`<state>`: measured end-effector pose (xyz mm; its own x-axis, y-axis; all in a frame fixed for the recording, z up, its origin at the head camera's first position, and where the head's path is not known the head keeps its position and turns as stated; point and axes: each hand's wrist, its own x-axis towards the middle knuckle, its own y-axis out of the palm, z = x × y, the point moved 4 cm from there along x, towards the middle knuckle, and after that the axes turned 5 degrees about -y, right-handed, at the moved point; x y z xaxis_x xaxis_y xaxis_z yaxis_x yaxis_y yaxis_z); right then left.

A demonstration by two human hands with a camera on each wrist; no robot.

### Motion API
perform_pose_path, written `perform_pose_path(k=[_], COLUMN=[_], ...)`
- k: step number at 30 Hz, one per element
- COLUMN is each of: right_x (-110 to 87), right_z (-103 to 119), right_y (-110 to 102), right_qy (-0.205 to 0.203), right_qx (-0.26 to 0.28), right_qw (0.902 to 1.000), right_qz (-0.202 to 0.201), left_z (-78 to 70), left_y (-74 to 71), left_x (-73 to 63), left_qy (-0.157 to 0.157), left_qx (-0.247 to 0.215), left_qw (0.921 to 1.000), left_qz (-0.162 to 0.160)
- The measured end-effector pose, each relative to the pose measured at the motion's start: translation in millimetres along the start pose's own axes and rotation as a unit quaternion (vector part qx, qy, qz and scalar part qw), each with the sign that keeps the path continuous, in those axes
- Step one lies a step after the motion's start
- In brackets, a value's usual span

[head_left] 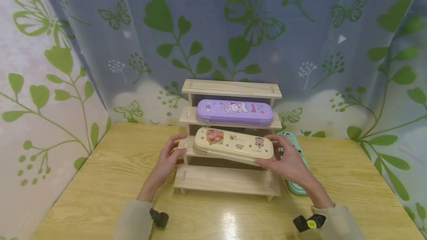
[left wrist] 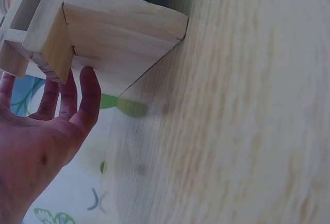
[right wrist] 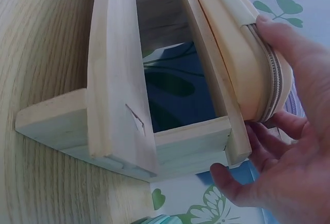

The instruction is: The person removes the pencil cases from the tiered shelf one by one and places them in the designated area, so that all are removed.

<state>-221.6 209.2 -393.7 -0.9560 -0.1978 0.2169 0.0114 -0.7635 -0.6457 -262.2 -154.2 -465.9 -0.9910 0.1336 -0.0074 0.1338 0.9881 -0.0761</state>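
A stepped wooden rack (head_left: 227, 179) stands on the table with four tiers. My right hand (head_left: 290, 160) grips the right end of a cream pencil case (head_left: 233, 144) with bear pictures, its thumb at the front zipper side and fingers behind. The case lies slanted on the second tier from the bottom, its right end toward me. In the right wrist view the zipper (right wrist: 273, 74) runs beside the thumb. My left hand (head_left: 169, 155) holds the left end of that same tier, fingers bent against the wood (left wrist: 54, 61). A purple pencil case (head_left: 235, 112) rests on the tier above.
A mint-green pencil case (head_left: 295, 186) lies on the table right of the rack, partly hidden by my right hand and forearm. Behind the rack hangs a blue curtain (head_left: 207, 17) with green leaves and butterflies. The top tier (head_left: 231, 88) and lowest tier are bare wood.
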Motion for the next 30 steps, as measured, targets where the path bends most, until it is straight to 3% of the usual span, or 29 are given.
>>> perform_pose_path(k=[5, 15, 24, 30], right_x=[-3.7, -14.4, -22.2, -31.7], right_z=[3, 2, -4, -9], right_y=[1, 1, -6, -14], right_qy=[0.006, -0.04, -0.072, -0.079], right_qx=[0.031, -0.005, 0.072, 0.081], right_qw=[0.9995, 0.9984, 0.9932, 0.9906], right_qz=[0.006, -0.04, -0.056, -0.076], left_z=[-0.4, 1.5, 1.3, 1.0], left_y=[-0.4, 2.1, 0.3, -0.6], left_x=[-0.5, -1.3, -0.1, -0.9], left_qy=[0.0, -0.004, 0.001, 0.005], left_qx=[-0.004, -0.009, -0.008, -0.012], left_qw=[1.0, 0.9999, 1.0, 0.9999], left_qz=[-0.003, 0.002, 0.001, 0.003])
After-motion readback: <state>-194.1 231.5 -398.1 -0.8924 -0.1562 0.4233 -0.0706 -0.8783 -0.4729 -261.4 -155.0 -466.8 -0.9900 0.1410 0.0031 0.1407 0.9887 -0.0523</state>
